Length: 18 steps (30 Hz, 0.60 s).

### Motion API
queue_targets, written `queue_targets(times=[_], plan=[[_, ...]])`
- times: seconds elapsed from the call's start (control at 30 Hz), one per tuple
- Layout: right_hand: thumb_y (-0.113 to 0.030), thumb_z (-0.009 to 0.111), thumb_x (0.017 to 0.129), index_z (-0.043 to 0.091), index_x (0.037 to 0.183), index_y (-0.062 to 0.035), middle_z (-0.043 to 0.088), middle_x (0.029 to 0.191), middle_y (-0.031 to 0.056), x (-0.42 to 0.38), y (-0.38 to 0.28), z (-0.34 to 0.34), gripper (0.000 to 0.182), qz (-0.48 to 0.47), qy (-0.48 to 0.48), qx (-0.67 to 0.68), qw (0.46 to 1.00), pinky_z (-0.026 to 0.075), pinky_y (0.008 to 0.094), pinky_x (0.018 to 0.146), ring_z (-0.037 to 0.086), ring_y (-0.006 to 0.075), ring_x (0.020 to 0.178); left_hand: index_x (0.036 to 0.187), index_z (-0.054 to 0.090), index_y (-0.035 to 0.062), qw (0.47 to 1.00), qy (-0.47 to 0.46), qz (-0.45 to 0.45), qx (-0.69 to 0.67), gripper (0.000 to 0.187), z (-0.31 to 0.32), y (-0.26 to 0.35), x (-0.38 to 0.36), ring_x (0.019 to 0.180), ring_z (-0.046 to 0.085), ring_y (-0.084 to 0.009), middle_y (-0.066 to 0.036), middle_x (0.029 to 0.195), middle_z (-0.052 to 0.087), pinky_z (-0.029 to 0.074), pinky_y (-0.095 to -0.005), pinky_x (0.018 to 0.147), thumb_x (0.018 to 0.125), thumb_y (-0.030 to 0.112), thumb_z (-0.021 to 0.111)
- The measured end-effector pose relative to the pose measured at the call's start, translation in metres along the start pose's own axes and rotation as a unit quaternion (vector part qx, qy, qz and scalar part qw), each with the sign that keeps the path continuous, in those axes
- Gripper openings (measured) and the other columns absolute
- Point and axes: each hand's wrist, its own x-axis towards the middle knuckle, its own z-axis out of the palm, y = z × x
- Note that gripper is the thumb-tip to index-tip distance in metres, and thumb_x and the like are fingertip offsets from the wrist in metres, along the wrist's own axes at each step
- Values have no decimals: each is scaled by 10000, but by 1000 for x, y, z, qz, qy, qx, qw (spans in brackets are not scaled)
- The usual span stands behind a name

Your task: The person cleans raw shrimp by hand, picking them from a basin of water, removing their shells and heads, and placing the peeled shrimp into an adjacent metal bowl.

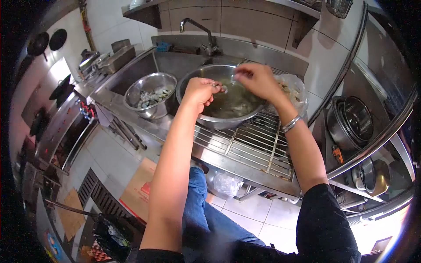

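Observation:
My left hand [199, 92] is closed over the near rim of a large steel bowl [206, 119] of murky water and pinches a small pale piece of food [218, 87]. My right hand [256, 79] hovers over the same bowl with fingers curled, fingertips meeting the piece from the other side. A smaller steel bowl [151, 94] to the left holds several greyish scraps. The large bowl rests on a wire rack [250, 147] over the sink counter. A silver bangle [290, 123] circles my right wrist.
A clear plastic bag [294, 90] lies right of the large bowl. A tap [199, 28] stands behind it. Stacked pots [353, 122] sit on a shelf at right. Stove burners [52, 118] run along the left. Flattened cardboard [140, 188] lies on the tiled floor.

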Motion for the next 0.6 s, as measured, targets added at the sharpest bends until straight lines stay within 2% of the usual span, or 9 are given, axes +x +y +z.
queue_targets(times=[0.13,0.2,0.33,0.4,0.5,0.6], plan=[[-193,697,760,691,946,-36,682,835,130,-3,-7,25,243,-42,-53,39,997,509,320,679,652,263,725,917,670,-22,1000,-8,-7,-2,146,-2,-2,2,424,441,-71,-25,615,579,301,-225,362,779,-8,624],[-186,682,747,706,865,-53,665,769,162,-2,-4,32,180,-92,-48,-2,995,509,353,651,656,306,704,930,668,-33,1000,-12,-7,-6,173,-3,-2,1,428,437,-63,-26,618,579,298,-226,361,761,-5,645],[-194,686,743,705,850,-43,659,771,179,-5,-9,30,186,-60,-37,7,997,509,364,642,654,315,692,943,667,-37,1000,-16,8,-2,216,-1,0,-1,431,431,-57,-17,620,578,292,-221,365,731,2,687],[-194,684,738,702,847,-32,655,768,191,-6,-16,28,196,-16,-37,16,999,509,373,635,651,325,677,960,674,-9,1000,-8,14,10,244,-2,1,-2,439,417,-46,-5,651,595,272,-203,373,720,15,712],[-192,677,736,698,845,-23,650,761,202,-6,-29,23,202,15,-48,18,999,507,369,633,651,326,672,937,683,-6,1000,-5,23,2,215,-2,2,-5,435,414,-45,-3,632,588,276,-197,371,723,3,702],[-192,673,736,691,843,-16,650,752,202,-5,-19,30,206,-25,-34,26,999,507,363,631,653,322,666,921,689,-3,1000,5,15,5,194,-1,4,-8,435,415,-45,-2,618,582,280,-196,370,727,-2,694]])
